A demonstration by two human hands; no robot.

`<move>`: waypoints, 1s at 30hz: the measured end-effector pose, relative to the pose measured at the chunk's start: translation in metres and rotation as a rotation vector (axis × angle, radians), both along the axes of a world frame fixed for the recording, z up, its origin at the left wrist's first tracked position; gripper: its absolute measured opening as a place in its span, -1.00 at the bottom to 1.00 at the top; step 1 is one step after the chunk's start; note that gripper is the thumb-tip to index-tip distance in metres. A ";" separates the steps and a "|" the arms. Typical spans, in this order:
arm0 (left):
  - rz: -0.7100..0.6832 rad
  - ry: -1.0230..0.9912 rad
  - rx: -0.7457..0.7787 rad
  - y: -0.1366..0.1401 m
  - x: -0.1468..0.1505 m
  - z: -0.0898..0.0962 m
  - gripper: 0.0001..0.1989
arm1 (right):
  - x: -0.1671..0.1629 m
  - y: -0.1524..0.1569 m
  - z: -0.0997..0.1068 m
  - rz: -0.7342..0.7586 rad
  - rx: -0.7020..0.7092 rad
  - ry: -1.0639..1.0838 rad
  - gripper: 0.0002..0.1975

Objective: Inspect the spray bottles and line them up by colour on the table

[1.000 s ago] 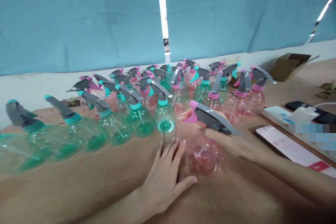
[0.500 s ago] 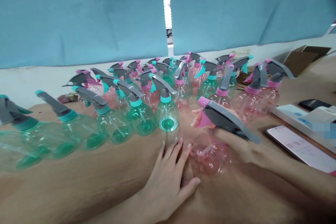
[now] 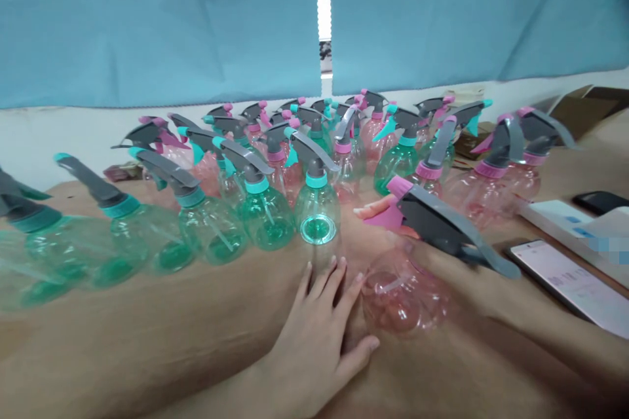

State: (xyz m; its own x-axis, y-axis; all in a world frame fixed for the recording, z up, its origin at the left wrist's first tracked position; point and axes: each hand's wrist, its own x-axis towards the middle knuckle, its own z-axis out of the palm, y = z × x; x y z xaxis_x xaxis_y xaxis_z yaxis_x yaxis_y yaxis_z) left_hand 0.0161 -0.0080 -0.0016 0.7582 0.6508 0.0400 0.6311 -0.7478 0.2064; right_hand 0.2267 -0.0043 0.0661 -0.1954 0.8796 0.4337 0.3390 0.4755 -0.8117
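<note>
At lower centre, a pink spray bottle is gripped by the right hand, while the left hand is laid flat, fingers spread, on the desk beside it.

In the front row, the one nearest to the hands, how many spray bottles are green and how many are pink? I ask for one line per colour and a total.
green spray bottles: 5
pink spray bottle, held in the right hand: 1
Total: 6
</note>
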 end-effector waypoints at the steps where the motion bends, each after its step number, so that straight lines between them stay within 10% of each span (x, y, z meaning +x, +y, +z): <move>1: -0.003 0.001 0.003 0.000 0.000 0.000 -0.34 | -0.002 0.001 0.000 0.012 -0.007 0.016 -0.91; 12: -0.010 0.004 0.007 0.001 0.001 0.001 -0.33 | -0.003 0.003 -0.006 0.033 -0.115 0.106 -0.65; 16: -0.012 0.007 0.012 0.001 0.001 0.001 -0.33 | -0.005 0.005 0.001 0.045 -0.095 0.061 -0.94; 26: -0.017 -0.002 0.015 0.000 0.001 0.002 -0.33 | -0.004 0.009 -0.003 0.101 -0.081 0.012 -0.96; 30: -0.021 -0.008 0.018 0.001 0.001 0.001 -0.34 | -0.004 0.008 -0.005 0.080 -0.076 0.096 -0.56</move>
